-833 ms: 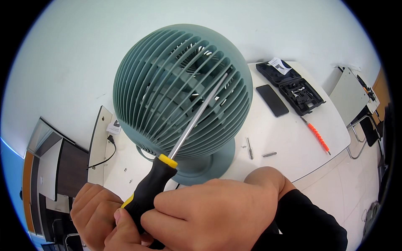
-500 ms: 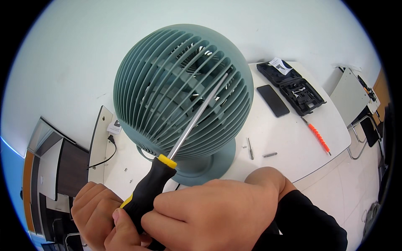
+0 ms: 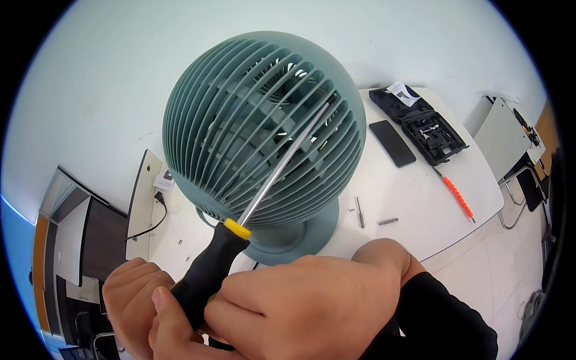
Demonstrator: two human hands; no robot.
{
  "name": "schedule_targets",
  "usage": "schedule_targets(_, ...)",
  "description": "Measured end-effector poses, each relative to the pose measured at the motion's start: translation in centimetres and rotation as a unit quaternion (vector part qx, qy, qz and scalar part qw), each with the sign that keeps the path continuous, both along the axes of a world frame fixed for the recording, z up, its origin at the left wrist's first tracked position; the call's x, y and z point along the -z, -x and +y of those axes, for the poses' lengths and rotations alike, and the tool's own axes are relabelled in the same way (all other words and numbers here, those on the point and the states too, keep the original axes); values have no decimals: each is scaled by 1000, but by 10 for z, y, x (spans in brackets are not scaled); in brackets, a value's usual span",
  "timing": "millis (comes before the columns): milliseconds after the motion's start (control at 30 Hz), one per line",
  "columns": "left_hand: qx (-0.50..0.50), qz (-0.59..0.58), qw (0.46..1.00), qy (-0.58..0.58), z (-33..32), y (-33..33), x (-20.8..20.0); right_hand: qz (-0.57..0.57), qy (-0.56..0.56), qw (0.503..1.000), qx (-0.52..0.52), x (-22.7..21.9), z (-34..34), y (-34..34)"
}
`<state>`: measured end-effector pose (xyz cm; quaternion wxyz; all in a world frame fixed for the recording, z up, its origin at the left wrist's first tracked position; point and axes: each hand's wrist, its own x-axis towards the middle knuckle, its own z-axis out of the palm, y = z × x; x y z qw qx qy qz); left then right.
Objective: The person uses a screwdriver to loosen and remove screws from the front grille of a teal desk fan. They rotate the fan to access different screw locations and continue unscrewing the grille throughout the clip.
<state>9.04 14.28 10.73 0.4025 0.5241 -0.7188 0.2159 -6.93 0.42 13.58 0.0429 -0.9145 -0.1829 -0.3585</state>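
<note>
From where I stand, a long screwdriver (image 3: 231, 240) with a black handle and yellow collar is positioned before a grey-green spherical fan (image 3: 252, 159), its shaft slanting up across the grille slats toward the upper right. The tip is at the slots; its seating cannot be determined. Left hand (image 3: 144, 306): fingers curled, thumb along the lower handle, clenched on it. Right hand (image 3: 306, 300): fingers wrapped around the same handle from the right, grasping it. The fan stands on its round base on the white table (image 3: 414, 204). Printed matter: a white leaflet (image 3: 402, 93) lies on the lid of the open black tool case (image 3: 432, 137); a second paper (image 3: 163, 182) shows left of the fan, near a black plug (image 3: 159, 197). Both carry print too small to read. Right of the fan: two metal bits (image 3: 360, 213), a dark phone (image 3: 393, 144) and an orange-handled tool (image 3: 454, 195).
</note>
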Motion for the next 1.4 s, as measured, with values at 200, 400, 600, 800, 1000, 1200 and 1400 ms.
schedule_targets(200, 21, 3, 999, -27, 1, -6, -1, -198, -46, 978, 51, 44, 16, -37)
schedule_targets(400, 63, 4, 991, -117, 4, -16, -7, -188, -150, 970, 40, 38, 23, -37)
schedule_targets(600, 33, 42, 989, -136, 14, -26, 6, 58, -95, 994, 16, 1, 9, 1)
schedule_targets(800, -82, -79, 980, 163, -2, -18, 35, -123, -19, 992, 33, 29, 1, -10)
schedule_targets(1000, -213, -211, 851, 431, -43, 4, 35, -216, -120, 968, 35, 27, 17, -8)
schedule_targets(1200, -275, -150, 936, 160, 4, 20, 24, 150, -158, 976, 4, -19, 3, -4)
schedule_targets(1400, -187, -4, 979, -84, 20, 16, 17, -144, -100, 985, 11, 39, 8, -7)
